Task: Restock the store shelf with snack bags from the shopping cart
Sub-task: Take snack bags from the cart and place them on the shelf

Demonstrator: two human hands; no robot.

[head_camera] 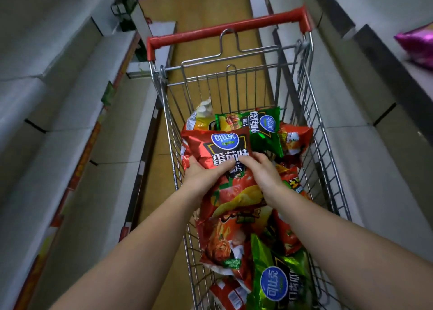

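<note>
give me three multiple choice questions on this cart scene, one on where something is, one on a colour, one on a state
1. Where does the purple bag lie?
A. in the cart
B. on a shelf at the right
C. on the floor

2. What colour is the cart handle?
A. red
B. blue
C. yellow

3. What are the hands doing with the red tomato chip bag?
A. both grip it over the cart
B. only the left touches it
C. neither touches it

Answers:
1 B: the purple bag rests on the grey shelf at the right edge, outside the shopping cart.
2 A: the bar across the far end of the cart is red.
3 A: the left hand holds the bag from its left side and the right hand from its right, fingers on its front, above the other bags.
</note>
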